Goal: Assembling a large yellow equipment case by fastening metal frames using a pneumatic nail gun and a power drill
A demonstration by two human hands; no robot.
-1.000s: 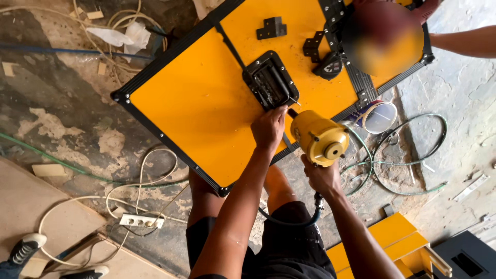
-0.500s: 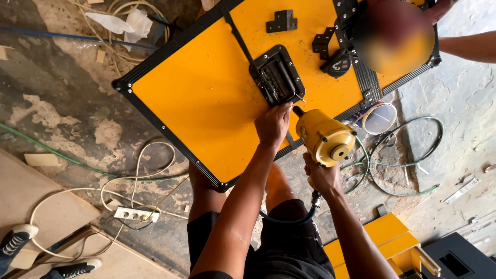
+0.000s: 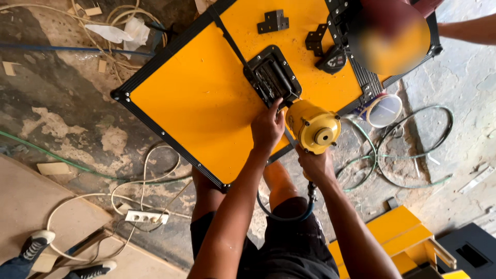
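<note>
Fastening step in hand, I'd judge: left hand (image 3: 267, 126) pressed w/ curled fingers on the black recessed handle plate (image 3: 272, 76) mid yellow panel (image 3: 201, 98), right hand (image 3: 316, 165) wrapped tight round the yellow pneumatic riveter (image 3: 312, 126), nose at plate's edge; next needs the nose square.

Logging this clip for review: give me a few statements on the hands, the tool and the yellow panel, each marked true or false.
1. The right hand holds a yellow air tool by its handle. True.
2. The left hand rests on the yellow panel beside the recessed black handle. True.
3. The tool's hose is unplugged and lies on the panel. False: the hose hangs from the tool's base, between the person's legs.
4. The white power strip sits on the panel. False: it lies on the floor, left of the person's legs.
5. Loose black brackets lie on the panel. True.
</note>
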